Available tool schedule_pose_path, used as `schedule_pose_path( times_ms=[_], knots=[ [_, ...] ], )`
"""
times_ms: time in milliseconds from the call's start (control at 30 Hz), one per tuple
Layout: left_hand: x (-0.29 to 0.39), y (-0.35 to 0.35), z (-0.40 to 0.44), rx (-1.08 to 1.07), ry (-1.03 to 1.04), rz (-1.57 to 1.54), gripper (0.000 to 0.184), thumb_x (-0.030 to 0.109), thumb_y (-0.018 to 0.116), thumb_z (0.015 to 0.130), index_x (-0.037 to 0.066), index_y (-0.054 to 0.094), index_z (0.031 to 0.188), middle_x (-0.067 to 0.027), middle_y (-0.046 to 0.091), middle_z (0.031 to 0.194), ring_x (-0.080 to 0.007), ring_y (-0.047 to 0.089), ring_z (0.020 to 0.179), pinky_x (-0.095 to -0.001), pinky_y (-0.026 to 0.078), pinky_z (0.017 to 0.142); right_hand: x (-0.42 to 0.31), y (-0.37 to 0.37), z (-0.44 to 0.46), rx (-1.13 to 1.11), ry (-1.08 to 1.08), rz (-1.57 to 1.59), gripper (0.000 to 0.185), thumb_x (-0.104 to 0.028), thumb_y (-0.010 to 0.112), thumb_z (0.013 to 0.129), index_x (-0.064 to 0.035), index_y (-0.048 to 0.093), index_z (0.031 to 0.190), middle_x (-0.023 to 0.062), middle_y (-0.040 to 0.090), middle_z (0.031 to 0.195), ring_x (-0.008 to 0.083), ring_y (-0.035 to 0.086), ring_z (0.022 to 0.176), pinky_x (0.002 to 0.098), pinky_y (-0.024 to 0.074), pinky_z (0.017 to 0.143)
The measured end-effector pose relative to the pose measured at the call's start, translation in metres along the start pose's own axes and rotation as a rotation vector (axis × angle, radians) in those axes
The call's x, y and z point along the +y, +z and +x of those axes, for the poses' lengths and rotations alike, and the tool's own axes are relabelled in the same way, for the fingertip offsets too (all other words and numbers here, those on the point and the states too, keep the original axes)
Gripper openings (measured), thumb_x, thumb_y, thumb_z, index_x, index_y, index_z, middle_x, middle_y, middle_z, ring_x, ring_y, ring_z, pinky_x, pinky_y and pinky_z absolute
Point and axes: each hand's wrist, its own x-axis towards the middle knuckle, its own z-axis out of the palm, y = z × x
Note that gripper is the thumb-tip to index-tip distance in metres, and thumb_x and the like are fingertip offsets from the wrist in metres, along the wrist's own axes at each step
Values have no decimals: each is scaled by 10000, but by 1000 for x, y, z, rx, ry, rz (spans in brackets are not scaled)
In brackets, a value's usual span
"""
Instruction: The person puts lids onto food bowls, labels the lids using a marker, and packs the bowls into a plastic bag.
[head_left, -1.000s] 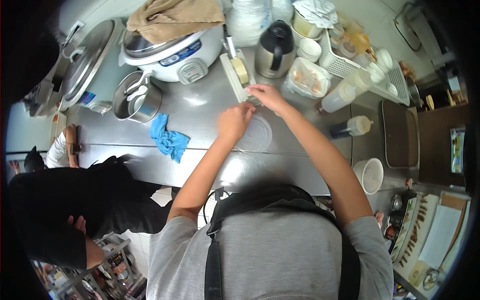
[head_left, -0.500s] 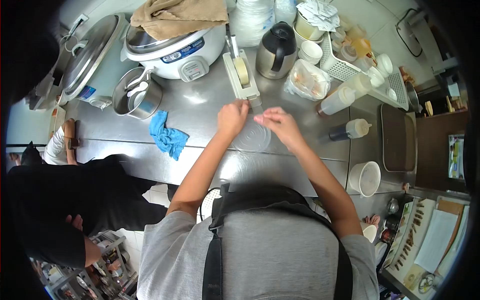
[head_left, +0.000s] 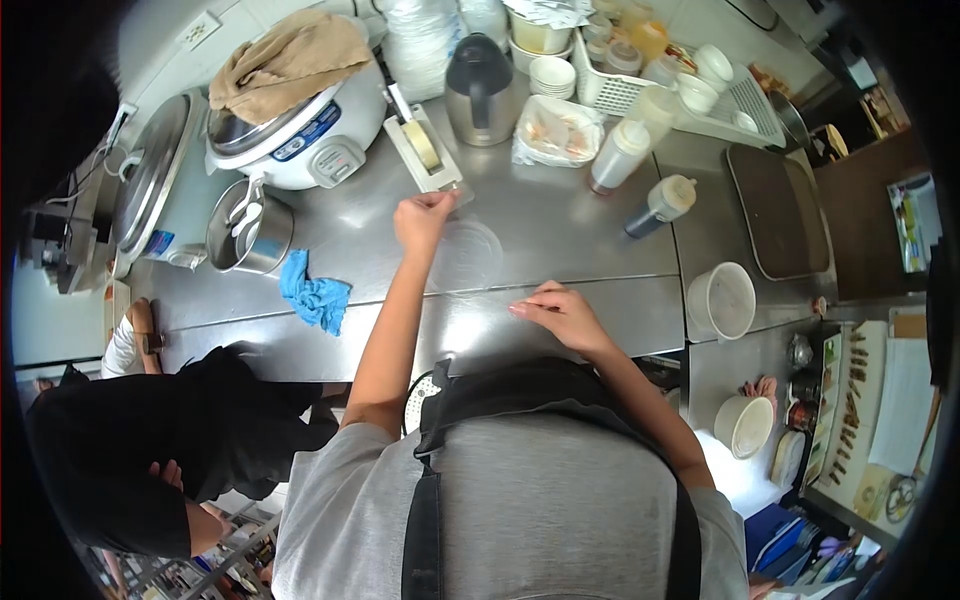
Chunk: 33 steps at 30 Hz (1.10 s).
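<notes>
A white tape dispenser with a yellowish roll stands on the steel counter. My left hand is closed at its front end, fingertips pressed together; whatever it pinches there is too small to make out. Below and right of that hand lies a clear round plastic lid, flat on the steel. My right hand hovers near the counter's front edge, thumb and fingers brought together; anything between them is too fine to see.
A blue cloth, a steel pot and a rice cooker are at left. Behind stand a thermos jug and a food bag. Squeeze bottles and a white tub are at right. A co-worker in black stands left.
My right hand has moved away from the dispenser, down toward the counter's front edge. My left hand stays by the dispenser's front end. The camera view has shifted to the right.
</notes>
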Motion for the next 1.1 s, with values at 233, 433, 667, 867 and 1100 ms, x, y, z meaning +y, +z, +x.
schedule_pose_path(
  times_ms=[233,433,667,867,1100],
  knots=[
    [-13,-11,0,-14,229,185,284,323,724,706,47,724,771,-126,676,673,-221,665,648,-344,503,631,43,9,5,-101,8,155,335,-377,677,826,-81,719,978,92,706,891,151,636,846,282,479,763],
    [87,-1,-68,-545,-194,-817,263,293,631,885,72,594,1021,-32,649,864,-136,639,799,-281,529,701,38,-62,-86,84,55,157,425,-454,631,839,-54,717,952,59,700,917,128,623,876,274,469,803],
    [201,89,-199,-1138,-427,-1166,243,292,667,861,94,598,983,-11,624,907,-137,592,931,-302,473,913,44,-134,-263,718,237,334,320,-342,653,837,-41,722,921,53,703,862,100,634,843,234,467,804],
    [251,185,-326,-1475,-422,-996,536,36,664,829,-15,360,1268,-128,584,1070,-204,578,1034,-352,464,957,91,-138,-388,1362,250,281,171,-170,617,831,-18,692,805,46,684,837,97,607,841,242,452,795],
    [262,259,-411,-1464,-464,-917,481,-25,698,772,52,388,1131,-149,611,1013,-231,625,969,-344,516,887,125,-163,-440,1733,448,303,291,-341,684,822,-90,648,679,-18,631,748,58,541,744,217,411,721]
  ],
)
